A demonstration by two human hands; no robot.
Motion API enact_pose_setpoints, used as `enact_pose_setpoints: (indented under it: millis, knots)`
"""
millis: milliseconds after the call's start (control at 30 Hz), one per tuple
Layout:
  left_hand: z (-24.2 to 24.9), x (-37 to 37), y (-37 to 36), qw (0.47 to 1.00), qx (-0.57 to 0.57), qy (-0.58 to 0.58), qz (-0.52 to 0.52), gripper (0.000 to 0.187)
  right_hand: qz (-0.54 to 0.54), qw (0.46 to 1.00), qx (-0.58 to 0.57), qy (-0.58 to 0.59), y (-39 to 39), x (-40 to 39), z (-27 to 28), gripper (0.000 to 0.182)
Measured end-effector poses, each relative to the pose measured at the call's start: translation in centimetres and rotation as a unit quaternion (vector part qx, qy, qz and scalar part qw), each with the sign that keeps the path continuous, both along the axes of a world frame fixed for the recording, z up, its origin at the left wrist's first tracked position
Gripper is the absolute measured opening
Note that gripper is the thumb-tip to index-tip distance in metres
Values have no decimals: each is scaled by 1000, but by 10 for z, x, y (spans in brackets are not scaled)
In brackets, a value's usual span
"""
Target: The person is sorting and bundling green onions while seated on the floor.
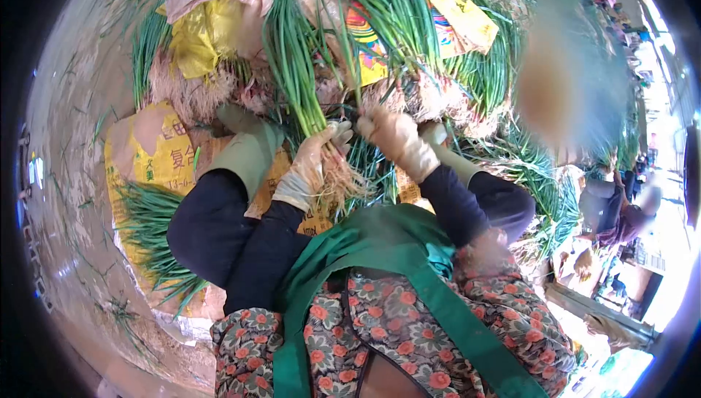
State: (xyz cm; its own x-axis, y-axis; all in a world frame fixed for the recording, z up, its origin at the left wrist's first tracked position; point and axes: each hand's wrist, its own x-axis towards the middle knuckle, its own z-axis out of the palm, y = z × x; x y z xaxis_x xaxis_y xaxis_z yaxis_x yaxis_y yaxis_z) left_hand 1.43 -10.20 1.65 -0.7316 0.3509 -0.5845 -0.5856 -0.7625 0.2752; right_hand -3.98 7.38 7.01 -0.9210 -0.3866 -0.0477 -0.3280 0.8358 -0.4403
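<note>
A bunch of green onions (294, 69) is gripped near its roots by my left hand (310, 164), which wears a pale glove. The pale roots (339, 182) hang below that hand. To its right my right hand (387, 134), also gloved, is closed at the lower end of a thin green stalk (351, 58). Beyond both hands lie more onion bundles, one (391, 14) with its roots toward me. A green apron (365, 241) covers my lap.
Yellow printed sacking (150, 153) lies at the left with loose onions (157, 226) on it. A yellow plastic bag (208, 36) rests on bundles at the upper left. More onions (540, 186) spread at the right. Another person (621, 215) is at the far right.
</note>
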Motion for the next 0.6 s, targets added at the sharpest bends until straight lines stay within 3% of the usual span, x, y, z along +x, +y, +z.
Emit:
enact_pose_setpoints:
  millis: [33,67,100,133,167,233,267,300,333,400,433,467,500,533,600]
  knots:
    - [2,0,-2,995,-91,22,-39,35,35,997,9,-68,-10,24,13,30]
    - [-5,-1,2,998,-46,26,-30,26,70,988,17,-135,-16,40,22,30]
    - [-10,2,6,997,-75,5,10,22,83,982,2,-172,-15,44,20,31]
    - [-14,4,9,993,-104,-14,51,19,110,980,-65,-153,-7,39,-3,29]
    - [-10,4,7,991,-132,-8,23,17,141,972,-128,-136,-9,33,-6,29]
    - [3,4,6,982,-186,5,-37,15,-10,920,-284,-269,-3,19,-4,27]
    - [2,4,8,983,-175,15,-46,14,-44,896,-344,-279,-7,10,-13,27]
    - [-1,5,11,985,-164,26,-54,13,-103,798,-426,-415,-16,6,-23,28]
    - [-4,7,13,986,-154,34,-60,12,-83,804,-385,-446,-19,0,-46,25]
    - [1,10,14,983,-169,63,-30,14,-107,927,-269,-238,-30,8,-14,23]
    - [4,11,14,983,-165,83,-12,14,-129,912,-330,-208,-19,-4,-63,23]
    - [8,12,15,981,-161,104,4,14,-152,891,-390,-176,-5,-14,-118,23]
    - [6,11,13,984,-111,136,2,15,-190,792,-444,-372,17,-14,-129,26]
    - [1,10,13,987,-92,134,-3,15,-198,824,-352,-398,15,-4,-102,30]
    - [-8,12,17,991,-49,124,-16,15,-218,683,-425,-552,-2,8,-6,33]
